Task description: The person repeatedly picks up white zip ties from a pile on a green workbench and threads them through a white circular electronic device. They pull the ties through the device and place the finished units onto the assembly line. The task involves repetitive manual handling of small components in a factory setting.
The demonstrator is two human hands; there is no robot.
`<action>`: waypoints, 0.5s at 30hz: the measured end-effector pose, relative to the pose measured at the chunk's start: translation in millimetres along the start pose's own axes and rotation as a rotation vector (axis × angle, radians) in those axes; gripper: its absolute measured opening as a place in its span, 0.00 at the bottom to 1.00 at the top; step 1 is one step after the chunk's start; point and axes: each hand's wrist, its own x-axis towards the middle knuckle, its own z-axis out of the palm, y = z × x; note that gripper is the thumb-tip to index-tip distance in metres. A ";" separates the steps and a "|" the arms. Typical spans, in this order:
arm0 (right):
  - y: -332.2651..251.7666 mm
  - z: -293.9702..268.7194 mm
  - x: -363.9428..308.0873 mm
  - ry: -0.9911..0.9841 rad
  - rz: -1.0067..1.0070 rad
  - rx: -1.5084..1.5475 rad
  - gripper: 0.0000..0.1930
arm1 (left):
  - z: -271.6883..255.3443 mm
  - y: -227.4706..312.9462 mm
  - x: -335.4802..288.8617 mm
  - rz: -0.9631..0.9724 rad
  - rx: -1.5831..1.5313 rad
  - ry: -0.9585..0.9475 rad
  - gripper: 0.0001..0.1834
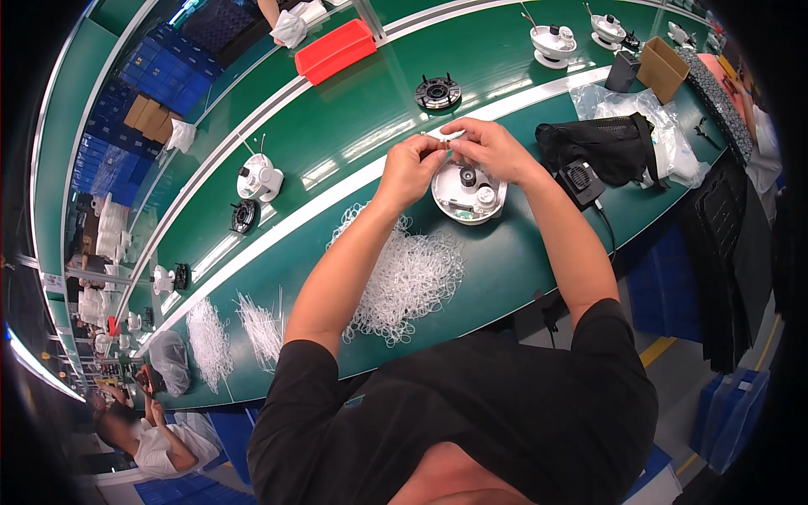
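Observation:
Both of my hands meet above the far rim of a white round housing, which holds a dark round part and small white parts. My left hand has its thumb and fingertips pinched together. Close against it, my right hand is also closed in a pinch. A small white piece shows by the fingertips; what exactly each hand grips is hidden. Left of the housing and partly behind my left forearm lies a heap of thin, clear-white loops.
Piles of thin white strips lie farther left. A black disc-shaped part and white assemblies stand along the green line beyond. A red bin is at the far side. To my right are a black bag and a black device.

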 end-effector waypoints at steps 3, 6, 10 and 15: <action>2.6 -0.1 -1.6 0.006 -0.013 0.068 0.15 | 3.8 5.3 -1.6 0.057 0.107 0.043 0.06; 11.1 -2.5 0.1 -0.016 -0.033 0.108 0.15 | 5.4 13.7 -4.7 0.065 0.163 0.071 0.06; 26.8 -2.7 5.5 0.052 -0.072 -0.002 0.11 | 4.4 12.0 -4.7 0.119 0.247 0.038 0.05; 20.7 0.0 4.3 0.253 -0.086 0.221 0.09 | 5.2 13.7 -6.2 0.190 0.402 -0.009 0.05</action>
